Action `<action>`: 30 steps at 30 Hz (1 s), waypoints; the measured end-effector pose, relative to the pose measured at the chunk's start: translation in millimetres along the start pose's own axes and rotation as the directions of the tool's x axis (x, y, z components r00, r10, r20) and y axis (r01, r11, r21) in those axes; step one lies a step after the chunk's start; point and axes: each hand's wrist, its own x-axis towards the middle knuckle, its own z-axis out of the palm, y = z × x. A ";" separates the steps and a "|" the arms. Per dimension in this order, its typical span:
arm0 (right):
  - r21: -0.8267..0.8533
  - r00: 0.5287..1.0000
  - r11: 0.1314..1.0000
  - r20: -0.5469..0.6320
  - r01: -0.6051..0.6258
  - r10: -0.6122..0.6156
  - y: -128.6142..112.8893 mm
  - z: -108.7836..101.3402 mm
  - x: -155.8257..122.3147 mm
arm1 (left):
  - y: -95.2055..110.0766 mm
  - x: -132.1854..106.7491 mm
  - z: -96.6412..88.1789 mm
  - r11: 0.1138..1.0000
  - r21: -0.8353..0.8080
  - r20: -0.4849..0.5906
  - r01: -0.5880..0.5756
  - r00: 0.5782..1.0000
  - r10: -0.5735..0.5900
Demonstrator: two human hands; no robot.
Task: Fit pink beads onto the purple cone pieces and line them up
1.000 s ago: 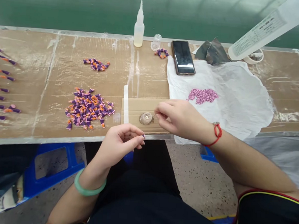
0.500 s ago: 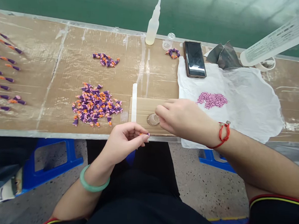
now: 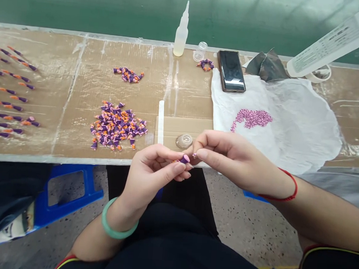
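Observation:
My left hand pinches a small purple cone piece between thumb and fingers, just in front of the table edge. My right hand meets it from the right, its fingertips pinched close to the cone's end; whatever tiny thing they hold is too small to name. A small clear round dish sits on a cardboard sheet right behind both hands. A pile of purple and orange cone pieces lies to the left on the table.
A glue bottle, a clear cap, a small ring of cones and a phone stand at the back. Pink beads lie on a white plastic sheet. Finished cone rows line the left. A blue stool stands below.
My right hand left the clear dish and came toward me to meet my left hand. My left hand rose a little with the purple cone piece.

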 end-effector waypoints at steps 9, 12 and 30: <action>-0.213 0.981 0.960 -0.023 0.183 -0.193 -8.6 3.7 -10.1 | 1.3 -8.3 7.9 0.995 0.075 -0.043 -0.061 0.997 0.064; -0.262 0.975 0.942 -0.022 0.209 -0.222 -8.3 4.1 -12.0 | 1.9 -9.1 10.1 0.994 0.067 -0.040 -0.083 0.996 0.085; -0.549 0.901 0.764 -0.043 0.339 -0.432 -6.9 7.2 -18.4 | 2.2 -6.7 17.6 0.999 0.042 -0.057 -0.030 0.998 0.033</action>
